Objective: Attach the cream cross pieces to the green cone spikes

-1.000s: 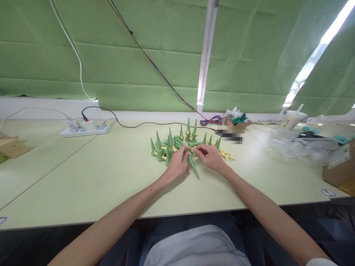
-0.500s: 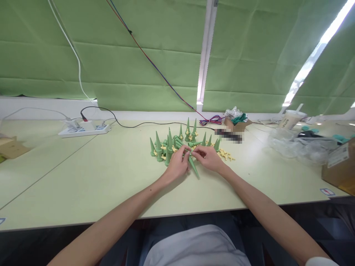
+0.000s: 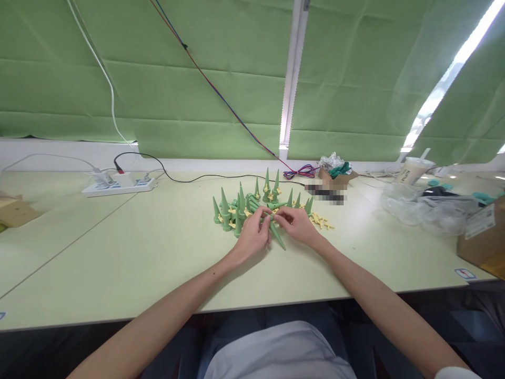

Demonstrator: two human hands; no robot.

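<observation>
A green cone-shaped piece (image 3: 278, 238) is held in my left hand (image 3: 254, 230), its tip pointing down and to the right. My right hand (image 3: 295, 223) pinches at the upper end of that piece, its fingertips close to those of my left hand; what is between them is too small to tell. Behind and left of my hands, several green cones (image 3: 242, 200) stand upright, some with small yellow pieces on them. Other green parts lie among them. A pile of small yellow pieces (image 3: 321, 220) lies just right of my right hand.
On the pale table (image 3: 150, 263), a white power strip (image 3: 119, 185) stands at the back left. A small open box (image 3: 338, 179) and coiled wires (image 3: 302, 172) are at the back. At right are a cup (image 3: 412, 171), plastic bags (image 3: 410, 205) and a cardboard box (image 3: 483, 237).
The tip of the held green cone has shifted slightly up and to the right. Both hands stay in nearly the same place, fingers still together.
</observation>
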